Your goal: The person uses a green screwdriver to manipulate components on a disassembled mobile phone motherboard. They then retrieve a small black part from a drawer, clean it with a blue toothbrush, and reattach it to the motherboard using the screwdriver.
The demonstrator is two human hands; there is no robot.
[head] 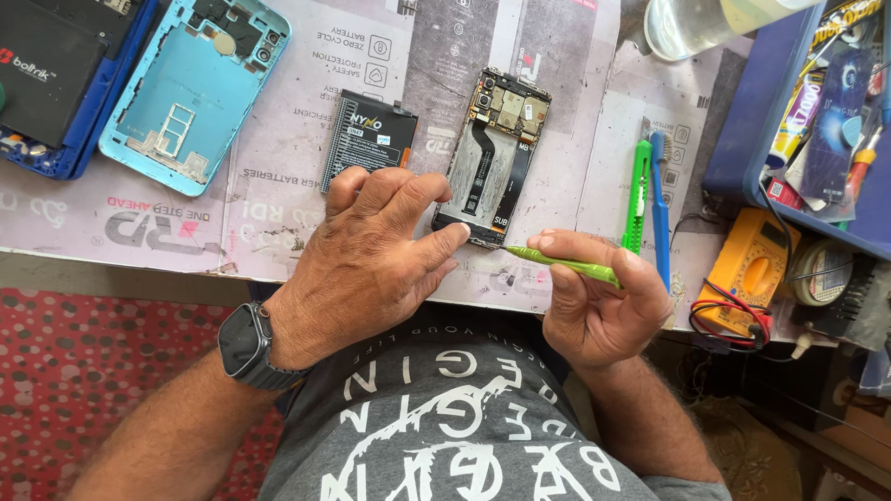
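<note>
An opened phone (495, 158) with its back cover off lies on the bench, showing its circuit board and flex cable. My left hand (371, 260) rests flat beside it, fingertips pressing the phone's near left corner. My right hand (599, 301) grips a slim green screwdriver (561, 263) like a pen, its tip touching the phone's bottom edge. A black phone battery (368, 139) lies just beyond my left hand.
A light blue phone back shell (190, 88) and a dark blue phone frame (56, 83) lie at the far left. A green utility knife (638, 190) and blue toothbrush (659, 209) lie right of the phone. A yellow multimeter (752, 274) and blue tray (807, 121) stand at right.
</note>
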